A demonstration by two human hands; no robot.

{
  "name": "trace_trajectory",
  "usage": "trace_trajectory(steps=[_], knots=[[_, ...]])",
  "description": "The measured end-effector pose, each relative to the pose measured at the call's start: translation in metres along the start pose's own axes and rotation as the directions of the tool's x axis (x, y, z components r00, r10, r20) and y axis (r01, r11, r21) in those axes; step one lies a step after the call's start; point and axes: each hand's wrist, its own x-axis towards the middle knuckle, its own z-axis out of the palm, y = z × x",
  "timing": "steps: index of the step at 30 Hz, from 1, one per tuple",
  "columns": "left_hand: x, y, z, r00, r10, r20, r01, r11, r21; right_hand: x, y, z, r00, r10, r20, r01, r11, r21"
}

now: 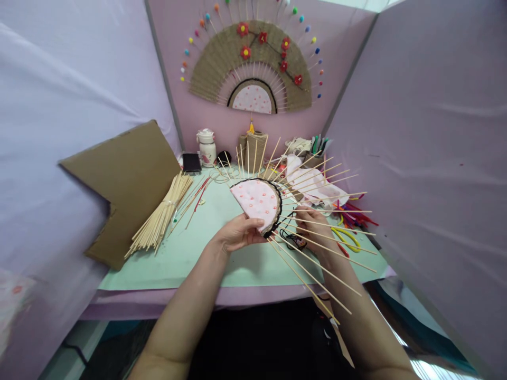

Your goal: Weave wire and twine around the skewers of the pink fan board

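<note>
At the half-disc [257, 198], left fingers [256, 238] beneath, thumb [254, 223] atop.

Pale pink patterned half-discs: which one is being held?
The lower pale pink fabric half-disc, gripped by the left hand; the upper one sits at the base of the large tan fan on the pink wall.

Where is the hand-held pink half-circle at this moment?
Near the centre of the head view, the pink half-circle is gripped at its lower end by the left hand, below the large wall fan.
</note>
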Motion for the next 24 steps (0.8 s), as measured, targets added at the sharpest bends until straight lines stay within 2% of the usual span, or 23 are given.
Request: trace_trajectory(steps=[4, 11, 17, 20, 24], knots=[[0.001, 0.0, -0.002, 1.0, 0.013, -0.006, -0.013, 1.0, 0.003, 0.001, 0.007, -0.003, 0.997, 0.005, -0.078, -0.005, 1.0, -0.005], [-0.001, 0.001, -0.001, 0.995, 0.009, 0.102, -0.008, 1.0, -0.01, 0.001, 0.01, -0.003, 0.996, 0.008, -0.086, -0.01, 1.0, -0.017], [0.001, 0.0, -0.004, 0.998, 0.014, 0.06, -0.013, 1.0, -0.015, -0.005, 0.0, -0.004, 0.994, -0.001, -0.112, 0.005, 0.999, 0.032], [0.001, 0.001, -0.003, 0.999, 0.02, 0.036, -0.02, 1.0, -0.005, -0.011, -0.01, -0.01, 0.996, -0.008, -0.085, 0.017, 0.995, 0.102], [0.001, 0.003, -0.002, 0.999, 0.04, -0.015, -0.04, 0.999, -0.003, -0.022, -0.026, -0.025, 0.997, 0.063, 0.036, -0.068, 0.985, 0.16]])
